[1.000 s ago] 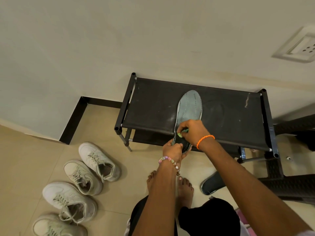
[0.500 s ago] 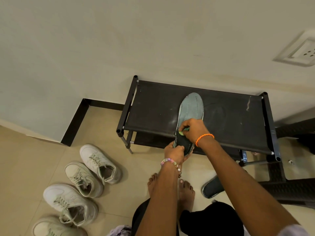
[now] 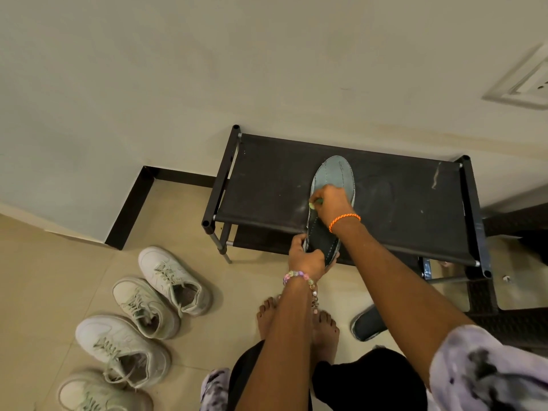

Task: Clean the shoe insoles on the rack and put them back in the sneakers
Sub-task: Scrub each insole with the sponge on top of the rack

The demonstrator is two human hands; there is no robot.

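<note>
A grey-blue insole point(image 3: 335, 173) with a dark heel part lies on the black shoe rack point(image 3: 267, 185), toe toward the wall and heel over the front edge. My left hand point(image 3: 305, 256) grips the heel end at the rack's front rail. My right hand point(image 3: 330, 203) rests on the middle of the insole and pinches a small light-green thing point(image 3: 312, 204), mostly hidden by the fingers. Several pale sneakers point(image 3: 175, 280) stand on the floor to the left.
A second dark insole point(image 3: 369, 324) lies on the floor right of my bare feet point(image 3: 296, 321). The rack stands against the wall, with a dark woven piece of furniture point(image 3: 510, 324) at its right. A wall socket point(image 3: 530, 81) is at upper right.
My right hand has slid up the insole from the heel part toward the middle, taking the green thing with it. My left hand keeps its hold on the heel.
</note>
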